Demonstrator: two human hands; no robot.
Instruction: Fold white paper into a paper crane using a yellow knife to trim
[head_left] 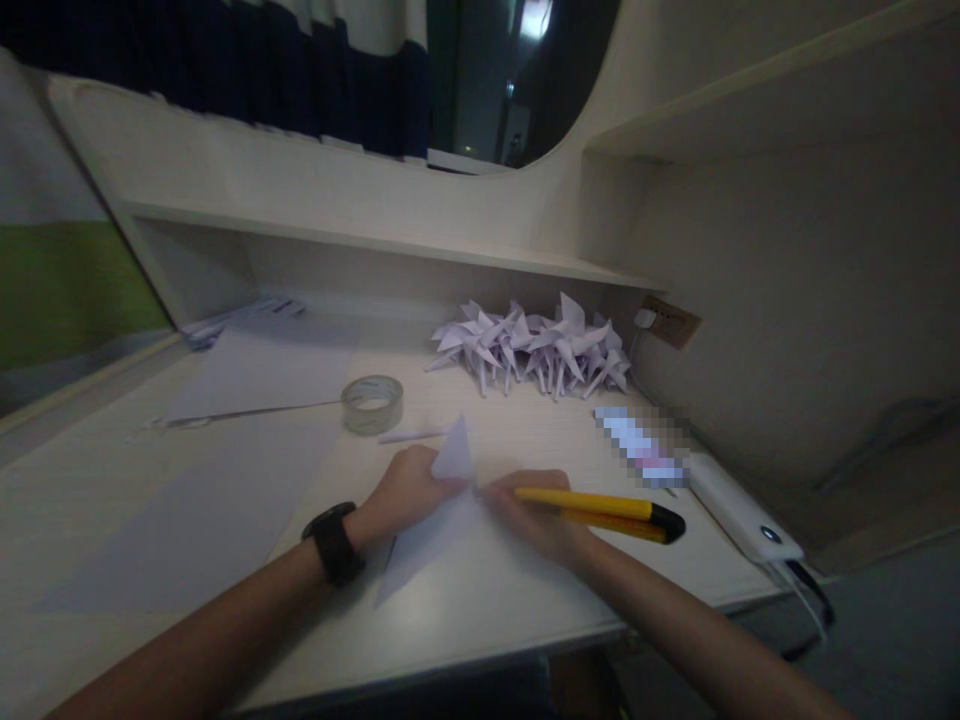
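Note:
In the head view, my left hand [409, 495], with a black watch on its wrist, is closed on a piece of white paper [439, 540]. One pointed corner of the paper stands up above the fingers, while the lower part reaches toward the desk's front edge. My right hand [536, 510] grips a long yellow tool with a black end [600, 505]. The tool's front end is hidden by the fingers and sits close to the paper's right edge. Just beyond my left hand lies a thin white paper stick [409, 436], next to a roll of clear tape [373, 404].
Several white paper pinwheels [536, 345] are bunched at the back under the shelf [390, 245]. Paper sheets [195, 530] lie on the left. To the right are a phone with a blurred screen [637, 445] and a white power strip [742, 510] with cables.

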